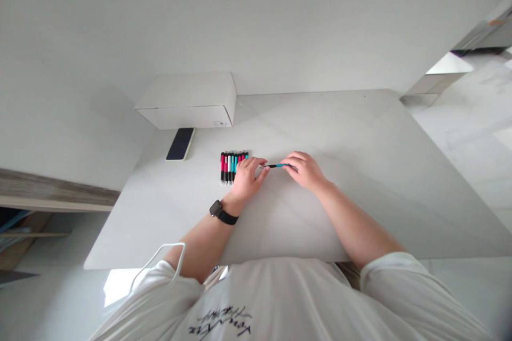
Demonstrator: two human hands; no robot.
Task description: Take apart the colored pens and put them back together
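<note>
A black and teal pen [276,165] lies crosswise between my two hands, just above or on the table. My left hand [247,178] pinches its black end between thumb and fingers. My right hand [306,169] is closed on the teal end, and the fingers cover part of it. Just left of my left hand, several pens [229,168] stand side by side in a row, lying flat with their tips toward me. They are red, white and teal with black parts. My left hand hides the right end of that row.
A long white box [188,116] sits against the wall at the back left of the white table [360,170]. In front of it lies a phone [181,144] with a dark screen. A white cable [160,248] loops near my left forearm at the table's front edge.
</note>
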